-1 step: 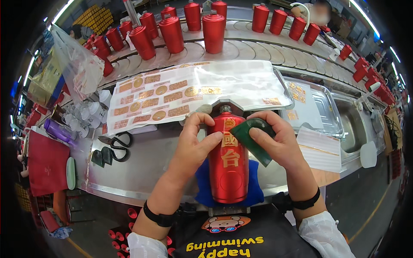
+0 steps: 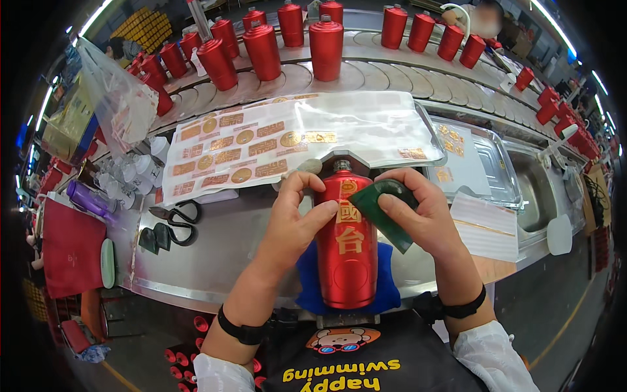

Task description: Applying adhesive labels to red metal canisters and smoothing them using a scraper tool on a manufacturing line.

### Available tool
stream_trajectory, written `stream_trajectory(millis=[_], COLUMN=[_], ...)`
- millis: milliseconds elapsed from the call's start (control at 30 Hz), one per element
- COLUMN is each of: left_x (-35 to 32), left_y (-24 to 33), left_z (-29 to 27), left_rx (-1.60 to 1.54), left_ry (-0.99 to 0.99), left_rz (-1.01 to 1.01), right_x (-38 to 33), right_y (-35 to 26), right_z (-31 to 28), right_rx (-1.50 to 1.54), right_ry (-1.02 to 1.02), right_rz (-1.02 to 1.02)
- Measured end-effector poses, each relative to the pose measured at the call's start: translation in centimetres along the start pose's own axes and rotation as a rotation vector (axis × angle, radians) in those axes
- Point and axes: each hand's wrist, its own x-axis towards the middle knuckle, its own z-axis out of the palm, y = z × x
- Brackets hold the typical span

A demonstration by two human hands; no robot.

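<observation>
A red bottle with gold characters lies lengthwise on a blue pad at the bench's near edge, its neck pointing away from me. My left hand holds its left shoulder, thumb and fingers pressing on the upper body. My right hand grips a dark green scraper and presses it against the bottle's upper right side. Just beyond the bottle lies a clear sheet of gold stickers.
Black scissors lie at left on the steel bench. Many red bottles stand on the curved conveyor behind. A steel tray with more sticker sheets sits at right, a plastic bag hangs at left.
</observation>
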Motion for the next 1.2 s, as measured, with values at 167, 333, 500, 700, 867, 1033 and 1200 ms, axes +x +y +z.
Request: stream_trajectory(millis=[167, 333, 500, 700, 867, 1033, 1200], left_x=[-0.7, -0.6, -0.5, -0.6, -0.8, -2.9, -2.8], left_y=[1.0, 2.3, 2.3, 2.3, 1.5, 1.6, 1.7], left_z=[0.3, 1.8, 1.8, 1.8, 1.8, 1.8, 0.6], left_rx=[0.182, 0.619, 0.657, 0.681, 0.684, 0.637, 0.999], left_ry=[0.044, 0.211, 0.210, 0.205, 0.296, 0.267, 0.032], left_rz=[0.063, 0.337, 0.407, 0.340, 0.368, 0.622, 0.700], right_x=[0.0, 0.1, 0.0, 0.1, 0.1, -0.2, 0.1], right_y=[0.2, 0.4, 0.2, 0.3, 0.6, 0.5, -0.3], right_z=[0.4, 0.7, 0.8, 1.0, 1.0, 0.7, -0.9], right_rx=[-0.025, -0.046, -0.102, -0.150, -0.140, -0.162, -0.262], right_ry=[0.055, 0.063, 0.077, 0.082, 0.091, 0.116, 0.158], right_rz=[-0.058, -0.070, -0.083, -0.112, -0.103, -0.109, -0.225])
